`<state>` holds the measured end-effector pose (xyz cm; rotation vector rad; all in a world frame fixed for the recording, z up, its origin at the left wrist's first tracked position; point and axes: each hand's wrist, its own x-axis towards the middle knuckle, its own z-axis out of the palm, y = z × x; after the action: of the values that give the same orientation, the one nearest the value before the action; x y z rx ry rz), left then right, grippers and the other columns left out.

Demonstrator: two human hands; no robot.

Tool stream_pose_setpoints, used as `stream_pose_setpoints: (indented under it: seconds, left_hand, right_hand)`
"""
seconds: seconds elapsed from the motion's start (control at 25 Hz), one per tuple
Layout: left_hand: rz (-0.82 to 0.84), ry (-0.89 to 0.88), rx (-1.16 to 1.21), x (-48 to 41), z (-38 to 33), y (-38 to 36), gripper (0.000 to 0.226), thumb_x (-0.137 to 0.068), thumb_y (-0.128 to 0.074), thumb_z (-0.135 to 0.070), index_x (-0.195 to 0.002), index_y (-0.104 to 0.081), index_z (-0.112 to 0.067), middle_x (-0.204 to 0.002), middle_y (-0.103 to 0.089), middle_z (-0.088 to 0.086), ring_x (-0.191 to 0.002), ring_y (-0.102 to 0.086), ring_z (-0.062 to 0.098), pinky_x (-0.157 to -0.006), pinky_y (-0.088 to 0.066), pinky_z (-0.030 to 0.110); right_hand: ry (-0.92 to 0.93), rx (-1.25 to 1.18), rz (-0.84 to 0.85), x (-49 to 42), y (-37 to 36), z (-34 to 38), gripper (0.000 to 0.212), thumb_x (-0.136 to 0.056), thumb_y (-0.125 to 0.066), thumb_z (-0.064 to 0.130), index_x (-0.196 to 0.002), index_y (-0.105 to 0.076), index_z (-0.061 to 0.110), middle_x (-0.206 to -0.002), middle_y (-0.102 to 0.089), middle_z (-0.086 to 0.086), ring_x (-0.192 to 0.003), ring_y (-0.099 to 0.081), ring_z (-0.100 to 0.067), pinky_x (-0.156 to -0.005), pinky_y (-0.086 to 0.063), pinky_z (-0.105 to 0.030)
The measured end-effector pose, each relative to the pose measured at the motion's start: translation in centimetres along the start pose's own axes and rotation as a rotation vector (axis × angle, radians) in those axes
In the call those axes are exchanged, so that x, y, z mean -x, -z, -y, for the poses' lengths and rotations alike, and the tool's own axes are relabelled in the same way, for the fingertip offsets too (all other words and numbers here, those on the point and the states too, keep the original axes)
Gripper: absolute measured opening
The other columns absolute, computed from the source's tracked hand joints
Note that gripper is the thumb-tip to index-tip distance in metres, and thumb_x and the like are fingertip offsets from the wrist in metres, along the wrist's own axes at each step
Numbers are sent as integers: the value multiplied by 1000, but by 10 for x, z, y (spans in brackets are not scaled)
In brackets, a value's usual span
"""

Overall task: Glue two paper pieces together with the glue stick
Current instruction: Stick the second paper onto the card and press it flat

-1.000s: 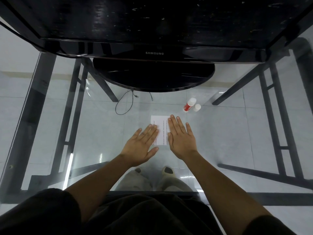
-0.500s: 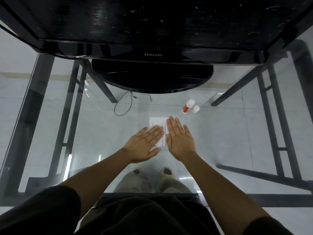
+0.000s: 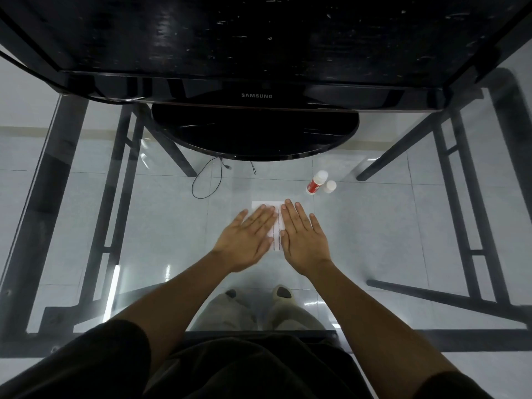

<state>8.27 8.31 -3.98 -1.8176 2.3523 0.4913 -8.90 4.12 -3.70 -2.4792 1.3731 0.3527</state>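
White paper (image 3: 277, 232) with printed lines lies flat on the glass table. Both palms rest on it, fingers straight and pointing away from me. My left hand (image 3: 250, 241) covers its left part and my right hand (image 3: 302, 239) covers its right part, so only a narrow strip shows between them. Whether it is one sheet or two stacked pieces cannot be told. The red and white glue stick (image 3: 316, 182) lies beyond my right hand, with its white cap (image 3: 330, 186) standing off beside it.
A black Samsung monitor (image 3: 256, 95) on a round base (image 3: 254, 133) stands at the far side of the glass table (image 3: 388, 231). A thin black cable (image 3: 207, 180) loops in front of the base. Black table legs and floor tiles show through the glass.
My left hand has slid forward and to the right over the paper, covering more of it. The right hand has stayed flat in place.
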Motion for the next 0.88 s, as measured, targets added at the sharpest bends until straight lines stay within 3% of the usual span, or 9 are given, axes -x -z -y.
stream_pose_setpoints:
  seconds: [0.16,0.36,0.6,0.72,0.88]
  left_hand:
    - [-38,144,45,-8,13,12,61,-91,5,-48,-144,11,-18,-157,5,1,-139,17,12,-111,10,36]
    - [15,-44,-5,0,-8,2,56,-90,7,-49,-138,21,-23,-156,10,-1,-136,23,12,-109,16,34]
    - [-14,106,20,-17,11,10,61,-92,3,-48,-145,10,-20,-158,5,-1,-143,11,15,-110,10,36]
    - [-19,185,40,-13,3,5,70,-84,13,-56,-144,15,-18,-157,8,1,-143,12,17,-109,11,37]
    - [5,303,-22,-7,-2,-2,73,-82,9,-61,-141,23,-20,-157,14,0,-142,17,22,-106,15,49]
  right_hand:
    - [-5,-38,-2,0,-1,1,61,-97,-13,45,-147,11,21,-158,12,1,-144,15,-19,-113,12,-36]
    - [2,7,-4,0,0,0,62,-97,-14,47,-147,11,20,-158,12,-1,-144,15,-20,-113,11,-37]
    - [-13,-25,-5,0,-1,1,60,-97,-12,46,-147,11,21,-159,12,1,-145,13,-20,-114,10,-38]
    - [-19,-13,-9,-1,-1,2,61,-97,-13,46,-147,11,20,-159,12,0,-145,13,-21,-114,11,-38]
    - [-33,2,-14,-1,-1,3,61,-97,-13,46,-147,11,21,-159,12,0,-145,13,-20,-112,13,-38]
